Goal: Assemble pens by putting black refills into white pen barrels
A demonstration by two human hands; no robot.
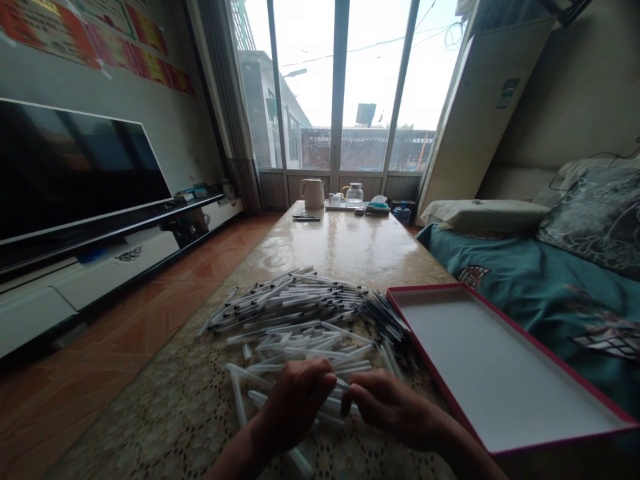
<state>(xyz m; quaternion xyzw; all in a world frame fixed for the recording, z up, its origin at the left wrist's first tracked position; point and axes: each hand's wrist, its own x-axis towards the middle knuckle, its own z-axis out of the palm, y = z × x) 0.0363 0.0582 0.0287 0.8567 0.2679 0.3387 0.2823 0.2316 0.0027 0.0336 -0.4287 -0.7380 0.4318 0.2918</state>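
Observation:
My left hand [299, 395] is closed, thumb on top, around one end of a slim pale pen barrel [342, 384]. My right hand [384, 399] pinches the other end, so only a short piece shows between them. Beneath and around both hands lie loose translucent pen barrels [300, 352], some crossing one another. Just beyond them is a heap of white pens with dark ends [293, 298]. A bunch of thin dark pen refills [381, 313] rests to the right of that heap.
A shallow box lid [493, 360] with a red rim and white inside lies at the table's right. A pitcher [313, 193], a glass pot [355, 195] and a tissue pack [377, 207] stand at the table's [340, 243] far end. A green-covered couch [540, 280] runs along the right.

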